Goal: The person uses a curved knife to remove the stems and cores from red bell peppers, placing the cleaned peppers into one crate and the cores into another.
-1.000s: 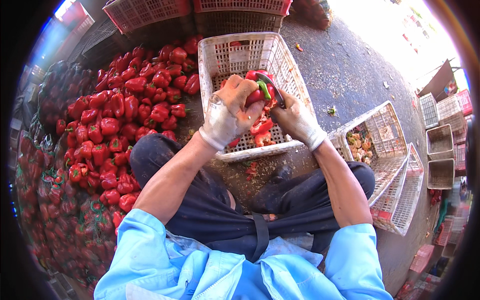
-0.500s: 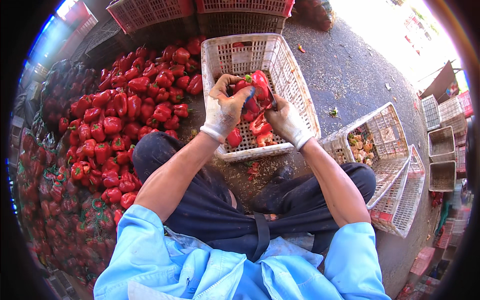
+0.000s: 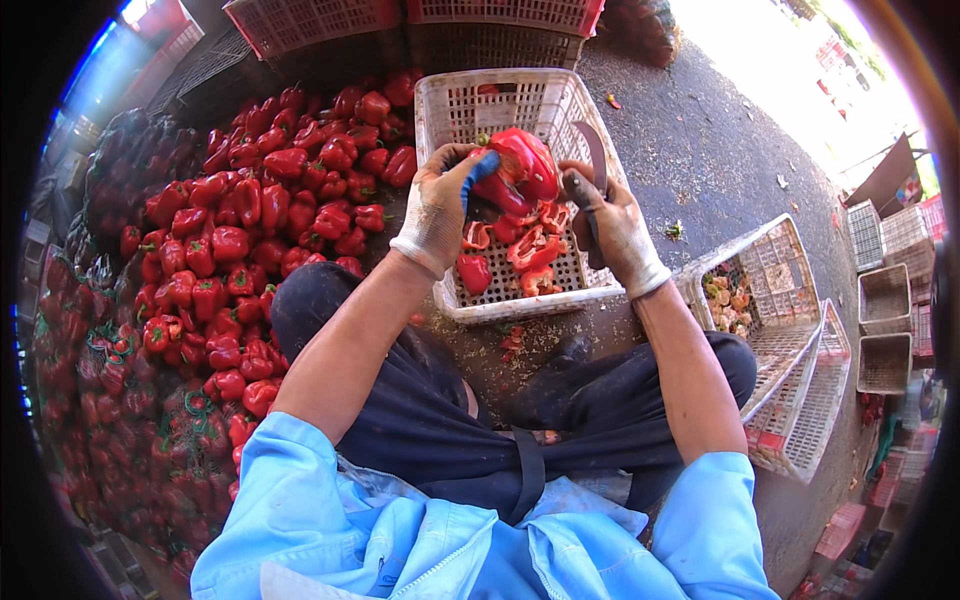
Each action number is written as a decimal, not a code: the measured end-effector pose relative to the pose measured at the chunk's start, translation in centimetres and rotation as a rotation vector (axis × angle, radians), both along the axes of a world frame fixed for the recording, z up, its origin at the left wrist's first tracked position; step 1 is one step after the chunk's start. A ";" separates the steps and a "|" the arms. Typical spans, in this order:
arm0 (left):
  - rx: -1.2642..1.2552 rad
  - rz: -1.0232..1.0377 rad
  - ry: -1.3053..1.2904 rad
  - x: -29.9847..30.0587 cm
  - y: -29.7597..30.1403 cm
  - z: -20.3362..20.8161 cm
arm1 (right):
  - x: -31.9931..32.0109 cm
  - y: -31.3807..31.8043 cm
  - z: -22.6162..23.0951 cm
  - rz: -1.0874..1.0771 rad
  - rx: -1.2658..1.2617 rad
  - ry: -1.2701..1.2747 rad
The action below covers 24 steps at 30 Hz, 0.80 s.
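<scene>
Knife [image 3: 594, 152] swung clear of 1 cut pepper [image 3: 532, 165], which is over crate [image 3: 448, 108] between left hand [image 3: 437, 205] gripping it and right hand [image 3: 620, 228] gripping knife.

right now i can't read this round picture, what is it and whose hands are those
There is no machine: you look down through a wide fisheye camera worn on a person's head, so straight edges bend. The hands are that person's own. The gloved left hand holds a cut-open red pepper over a pale crate with pepper pieces inside. The gloved right hand grips a curved knife. Red peppers lie heaped at left; at right, another crate holds pale scraps.
</scene>
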<state>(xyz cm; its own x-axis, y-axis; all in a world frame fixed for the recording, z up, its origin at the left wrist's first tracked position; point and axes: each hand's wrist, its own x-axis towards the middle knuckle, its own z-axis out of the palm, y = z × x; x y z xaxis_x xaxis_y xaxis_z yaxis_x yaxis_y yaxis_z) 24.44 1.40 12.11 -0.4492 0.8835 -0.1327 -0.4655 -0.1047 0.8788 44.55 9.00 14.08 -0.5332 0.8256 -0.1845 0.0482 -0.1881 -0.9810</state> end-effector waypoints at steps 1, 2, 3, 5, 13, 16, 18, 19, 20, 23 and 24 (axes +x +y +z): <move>-0.001 -0.026 0.009 0.2 -0.1 0.1 | -0.2 -0.1 0.7 0.029 0.002 0.045; -0.003 -0.050 0.019 0.2 -0.2 0.1 | -0.4 -0.3 1.4 0.058 0.001 0.090; -0.003 -0.076 0.028 0.3 -0.1 0.2 | -0.9 0.0 1.1 0.053 0.026 0.097; 0.021 -0.110 0.083 0.6 0.1 0.1 | -1.0 0.6 1.0 0.109 0.037 0.091; -0.032 -0.281 0.137 0.6 -1.2 1.4 | -0.7 2.3 0.2 0.231 -0.037 0.184; -0.037 -0.272 0.149 0.5 -1.1 1.2 | -0.4 2.2 0.7 0.244 0.046 0.093; -0.025 -0.303 0.191 0.6 -0.8 1.3 | -0.1 2.6 0.4 0.293 0.062 0.136; -0.019 -0.319 0.212 0.6 -0.6 1.4 | -0.1 2.9 -0.2 0.299 0.046 0.186; -0.010 -0.318 0.182 0.6 -0.6 1.2 | 0.0 3.4 -0.6 0.305 0.031 0.236; 0.008 -0.340 0.033 0.1 -0.8 0.8 | 0.3 3.9 -0.9 0.395 0.324 0.029; 0.008 -0.331 -0.026 0.3 -0.8 0.8 | 0.2 4.1 -1.9 0.376 0.276 0.072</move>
